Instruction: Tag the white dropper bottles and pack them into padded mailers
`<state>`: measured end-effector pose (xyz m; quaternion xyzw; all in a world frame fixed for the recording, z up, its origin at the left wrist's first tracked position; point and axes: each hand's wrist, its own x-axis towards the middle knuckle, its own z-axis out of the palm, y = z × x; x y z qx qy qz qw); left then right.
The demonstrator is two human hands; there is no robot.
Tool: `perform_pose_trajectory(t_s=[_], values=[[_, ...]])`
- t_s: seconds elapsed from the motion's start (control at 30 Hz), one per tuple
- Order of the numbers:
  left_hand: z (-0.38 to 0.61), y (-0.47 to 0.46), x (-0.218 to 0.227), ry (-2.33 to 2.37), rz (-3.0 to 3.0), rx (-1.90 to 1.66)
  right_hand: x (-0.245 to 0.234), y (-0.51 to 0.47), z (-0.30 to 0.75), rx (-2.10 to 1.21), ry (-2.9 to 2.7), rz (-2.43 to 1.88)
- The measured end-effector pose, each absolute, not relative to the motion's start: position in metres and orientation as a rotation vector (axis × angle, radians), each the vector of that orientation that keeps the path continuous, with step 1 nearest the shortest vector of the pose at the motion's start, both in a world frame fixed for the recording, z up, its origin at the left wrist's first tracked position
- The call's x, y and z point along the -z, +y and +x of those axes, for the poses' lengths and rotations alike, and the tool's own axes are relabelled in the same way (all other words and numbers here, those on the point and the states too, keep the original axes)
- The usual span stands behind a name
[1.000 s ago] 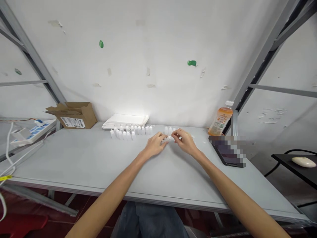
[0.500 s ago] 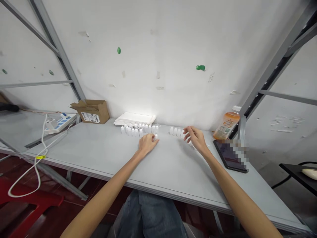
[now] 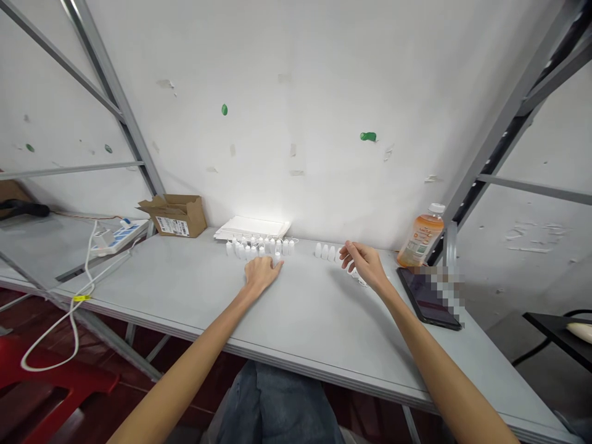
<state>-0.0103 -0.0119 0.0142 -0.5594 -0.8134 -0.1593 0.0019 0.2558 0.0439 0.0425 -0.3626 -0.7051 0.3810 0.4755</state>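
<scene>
The left hand [image 3: 261, 274] is laid on the grey table [image 3: 152, 290], its fingers [image 3: 272, 264] loosely extended and released, with the tips touching a small white plastic bottle [image 3: 277, 257] at the front of a cluster of bottles [image 3: 254, 248]. The right hand [image 3: 365, 262] is held half-curled just beside a shorter row of bottles [image 3: 325, 251]; whether anything is grasped cannot be told. The white label [image 3: 172, 226] on the cardboard carton [image 3: 192, 216] and the wrapper on the orange drink bottle [image 3: 420, 240] are too small to be read.

Bright, even light fills the view, with glare whitening the wall [image 3: 259, 209] above the small bottles [image 3: 241, 250]. Wide-angle distortion bends the metal posts [image 3: 113, 98] near the edges.
</scene>
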Motion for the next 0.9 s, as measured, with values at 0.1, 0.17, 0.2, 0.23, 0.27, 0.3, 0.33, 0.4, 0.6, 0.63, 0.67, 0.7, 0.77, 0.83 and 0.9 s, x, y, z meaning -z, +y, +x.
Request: perform_pose_trajectory(t_s=[0.1,0.17,0.2,0.23,0.27,0.3,0.33,0.4,0.6,0.63,0.67,0.7,0.77,0.83,0.9], values=[[-0.016,-0.012,-0.016,-2.561,-1.744,0.461,-0.044,0.042,0.256,-0.929,-1.754,-0.889],[-0.020,-0.013,-0.016,-2.561,-1.735,0.451,-0.045,0.041,0.255,-0.921,-1.768,-0.893],[-0.022,-0.013,-0.016,-2.560,-1.731,0.450,-0.046,0.040,0.255,-0.916,-1.776,-0.893],[-0.024,-0.014,-0.016,-2.560,-1.726,0.446,-0.047,0.040,0.255,-0.911,-1.784,-0.892],[-0.025,-0.014,-0.016,-2.559,-1.724,0.442,-0.047,0.039,0.255,-0.906,-1.792,-0.891],[-0.027,-0.014,-0.016,-2.557,-1.720,0.437,-0.047,0.039,0.255,-0.901,-1.800,-0.890],[-0.028,-0.014,-0.016,-2.554,-1.719,0.430,-0.048,0.039,0.255,-0.895,-1.805,-0.889],[-0.029,-0.014,-0.016,-2.550,-1.716,0.413,-0.048,0.039,0.256,-0.889,-1.812,-0.890],[-0.034,-0.011,-0.016,-2.562,-1.702,0.374,-0.049,0.040,0.258,-0.877,-1.799,-0.906],[-0.035,-0.011,-0.016,-2.561,-1.705,0.373,-0.049,0.041,0.258,-0.870,-1.795,-0.907],[-0.036,-0.011,-0.016,-2.559,-1.706,0.375,-0.049,0.042,0.260,-0.858,-1.790,-0.910],[-0.037,-0.011,-0.016,-2.557,-1.707,0.377,-0.049,0.044,0.262,-0.839,-1.786,-0.914],[-0.036,-0.012,-0.017,-2.558,-1.714,0.377,-0.048,0.051,0.268,-0.766,-1.775,-0.938],[-0.031,-0.014,-0.017,-2.549,-1.730,0.365,-0.045,0.059,0.275,-0.633,-1.762,-0.996],[-0.022,-0.017,-0.019,-2.517,-1.767,0.351,-0.041,0.069,0.283,-0.445,-1.752,-1.085]])
